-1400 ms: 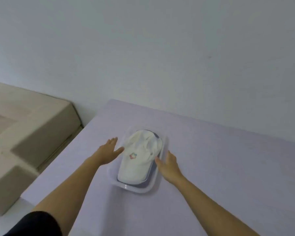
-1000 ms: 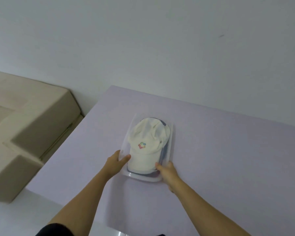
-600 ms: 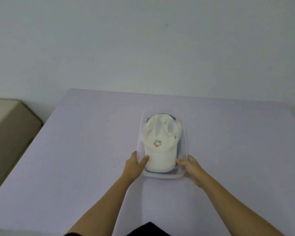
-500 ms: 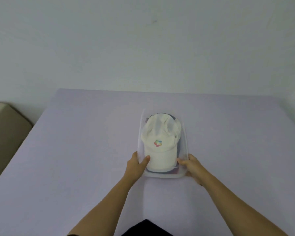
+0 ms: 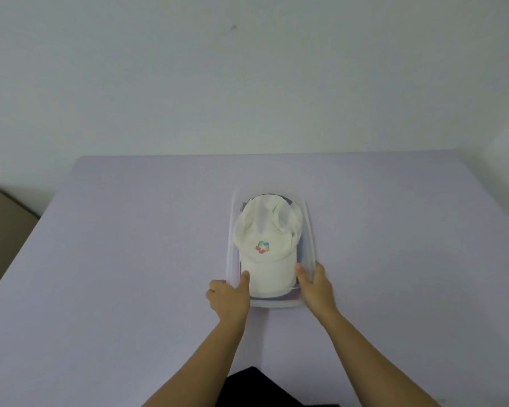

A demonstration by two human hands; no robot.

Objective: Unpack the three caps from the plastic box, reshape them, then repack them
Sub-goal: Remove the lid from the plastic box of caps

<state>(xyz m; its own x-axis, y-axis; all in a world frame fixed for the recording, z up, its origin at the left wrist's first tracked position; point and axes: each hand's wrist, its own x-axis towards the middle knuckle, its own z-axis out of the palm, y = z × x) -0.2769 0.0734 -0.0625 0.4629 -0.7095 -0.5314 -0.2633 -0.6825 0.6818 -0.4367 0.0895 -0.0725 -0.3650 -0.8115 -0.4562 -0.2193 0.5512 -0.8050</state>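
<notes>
Two hands are set on the near end of the plastic box [image 5: 308,230], which lies at the centre of the lilac table [image 5: 115,259]. The left hand [image 5: 229,298] clasps the corner at 7 o'clock, the right hand [image 5: 316,286] the corner at 5 o'clock, each with the thumb hooked over the rim; this is judged to steady and square the box before unpacking. The white cap [image 5: 266,245] lies uppermost inside, brim toward 6 o'clock, its crown collapsed and creased toward 12 o'clock, a multicoloured emblem on the front. Darker cloth shows beneath its edges, presumably the other caps; they cannot be counted.
</notes>
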